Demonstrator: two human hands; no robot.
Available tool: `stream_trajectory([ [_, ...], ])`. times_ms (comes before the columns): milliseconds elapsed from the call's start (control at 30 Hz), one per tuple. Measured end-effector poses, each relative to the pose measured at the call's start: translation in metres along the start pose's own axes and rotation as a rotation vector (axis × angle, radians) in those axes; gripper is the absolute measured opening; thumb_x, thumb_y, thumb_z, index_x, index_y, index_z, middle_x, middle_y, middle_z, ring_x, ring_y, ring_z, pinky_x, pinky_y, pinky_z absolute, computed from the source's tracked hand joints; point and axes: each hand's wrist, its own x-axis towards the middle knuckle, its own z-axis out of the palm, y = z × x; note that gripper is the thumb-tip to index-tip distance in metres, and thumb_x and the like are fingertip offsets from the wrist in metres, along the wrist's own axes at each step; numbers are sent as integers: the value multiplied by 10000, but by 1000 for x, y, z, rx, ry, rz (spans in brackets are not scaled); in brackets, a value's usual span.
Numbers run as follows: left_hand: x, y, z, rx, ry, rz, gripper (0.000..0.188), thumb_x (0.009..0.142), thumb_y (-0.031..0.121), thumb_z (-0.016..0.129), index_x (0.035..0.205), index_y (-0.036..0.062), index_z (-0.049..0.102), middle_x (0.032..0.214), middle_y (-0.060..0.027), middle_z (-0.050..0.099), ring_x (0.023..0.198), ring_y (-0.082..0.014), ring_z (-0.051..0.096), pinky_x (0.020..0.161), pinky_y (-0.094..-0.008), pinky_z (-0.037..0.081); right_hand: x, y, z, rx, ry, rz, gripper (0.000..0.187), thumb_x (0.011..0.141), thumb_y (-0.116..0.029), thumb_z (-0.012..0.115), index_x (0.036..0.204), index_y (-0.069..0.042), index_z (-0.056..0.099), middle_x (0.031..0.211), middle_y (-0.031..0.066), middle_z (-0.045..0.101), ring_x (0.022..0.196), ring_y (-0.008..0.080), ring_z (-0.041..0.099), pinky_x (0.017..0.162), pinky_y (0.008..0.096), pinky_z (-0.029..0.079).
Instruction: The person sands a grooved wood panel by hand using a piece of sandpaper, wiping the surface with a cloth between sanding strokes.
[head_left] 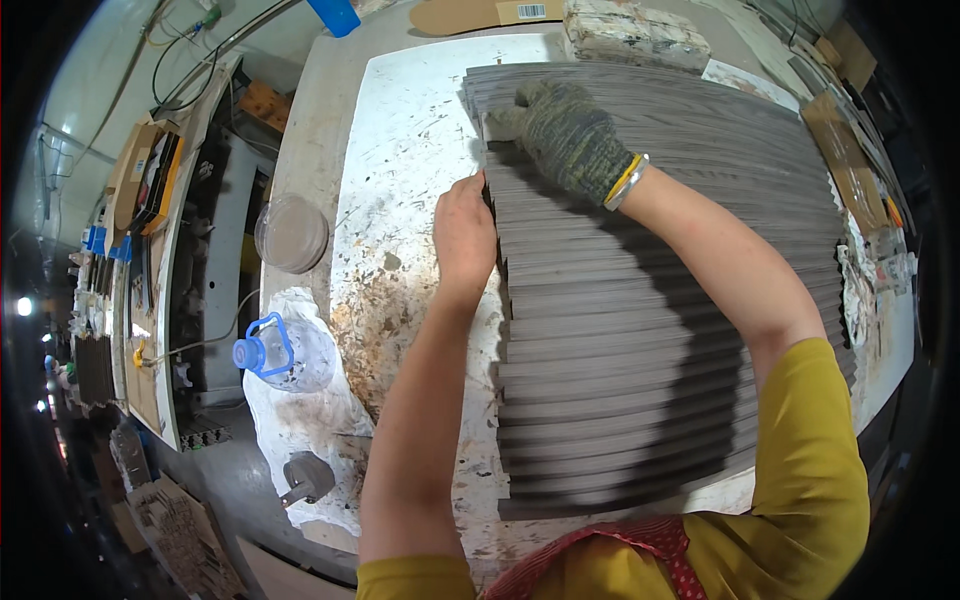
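Note:
A broad layer of grey wood-grain strips [620,330] lies side by side in front of me, their left ends slightly uneven. My left hand [465,235], bare, rests against those ends near the far left corner. Its fingers are extended along the edge and touch it, partly hidden by the hand itself. My right hand [570,135] wears a dark grey-green knitted glove with a yellow cuff and is over the far left part of the strips. Its fingers are bent round, and something pale shows at their tips; I cannot make out what it is.
A stained white board [400,200] lies under the strips. To the left are a round clear-lidded tub [292,234], a plastic jug with a blue handle [290,355] and a dark round object [308,478] on a white cloth. A worn block [640,35] lies at the back.

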Motion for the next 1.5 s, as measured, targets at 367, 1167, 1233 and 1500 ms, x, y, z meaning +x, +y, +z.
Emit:
stream_trajectory([
  [367,-4,-14,-2,8,-19,34,330,892,12,435,1181,-16,593,1155,-184,602,1068,-347,540,954,-418,420,-10,-27,-21,249,152,-35,267,799,-168,620,1044,-66,591,948,147,595,867,307,585,782,435,465],
  [1167,-1,1,0,56,-12,-23,319,920,46,453,1201,-22,588,1179,-162,602,1075,-329,545,955,-391,431,-76,72,-46,249,-416,528,311,866,-193,628,1166,-112,623,1075,140,601,1004,300,610,842,407,523],
  [1233,-3,1,-1,11,-13,-15,325,916,45,449,1203,-23,586,1182,-160,600,1076,-330,543,956,-393,429,-79,69,-48,124,-168,349,320,844,-180,649,1153,-99,623,1073,143,603,1003,302,610,841,407,528],
  [1500,-2,-1,1,-12,-6,-26,331,904,39,448,1195,-21,593,1177,-168,599,1070,-334,543,958,-398,425,-75,62,-56,162,-289,440,369,844,-118,629,1213,-124,610,1114,154,596,1074,323,584,915,418,494],
])
